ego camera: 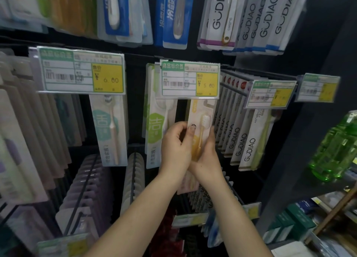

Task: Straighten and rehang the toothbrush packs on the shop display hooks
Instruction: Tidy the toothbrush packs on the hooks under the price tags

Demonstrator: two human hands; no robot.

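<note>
Toothbrush pack (201,125) at centre frame, just below the 5.00 price tag (190,81): cream card with a yellow patch low down, clear blister over a pale-handled brush with white bristles. Print on it is too blurred to read. Upright, slightly tilted; its top runs behind the tag, so I can't tell whether it's on a hook.

Left hand (174,146) grips the pack's left edge, thumb across the front, fingers curled. Right hand (209,150) grips the right edge from the side, fingers wrapped behind. Wrists nearly touching below the pack.

Just left: green-label pack (154,129) with a large "洁", hanging flat. Further left, a teal-label pack (108,129), same "洁", under the 6.00 tag (81,73). Both tags: green header, barcode, yellow price box, clear plastic sleeve.

Right of centre: row of white GUDIAO packs (237,133) edge-on on black wire hooks, red dots at top. More GUDIAO packs (251,15) upper right; blue-and-white packs (173,15) top centre.

Lower left: lilac blister packs (85,179) stacked on a hook. Far right edge: green translucent bottles (336,146) on a shelf.
</note>
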